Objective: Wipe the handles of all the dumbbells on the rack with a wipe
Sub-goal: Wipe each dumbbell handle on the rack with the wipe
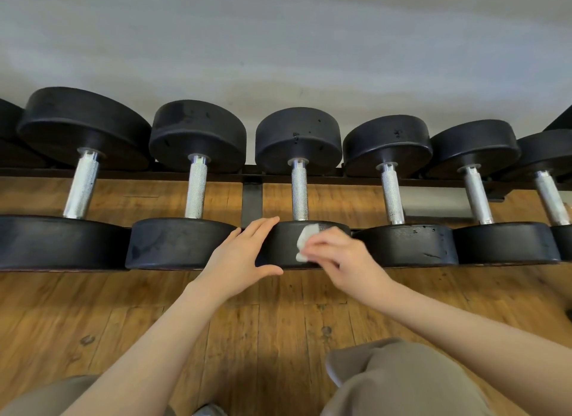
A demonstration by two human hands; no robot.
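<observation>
Several black dumbbells with knurled silver handles lie side by side on a low black rack (252, 195). My left hand (244, 257) rests with straight fingers against the left side of the near head of the middle dumbbell (286, 248). My right hand (337, 257) pinches a small white wipe (305, 240) and holds it over that same head. The middle dumbbell's handle (299, 192) stands bare just beyond the wipe. Neighbouring handles (195, 192) (390, 197) are untouched by either hand.
The rack stands against a pale wall (278, 44) on a wooden floor (247, 322). More dumbbells run off both edges of the view (82, 186) (551, 199). My knees in beige trousers (402, 381) fill the bottom of the view.
</observation>
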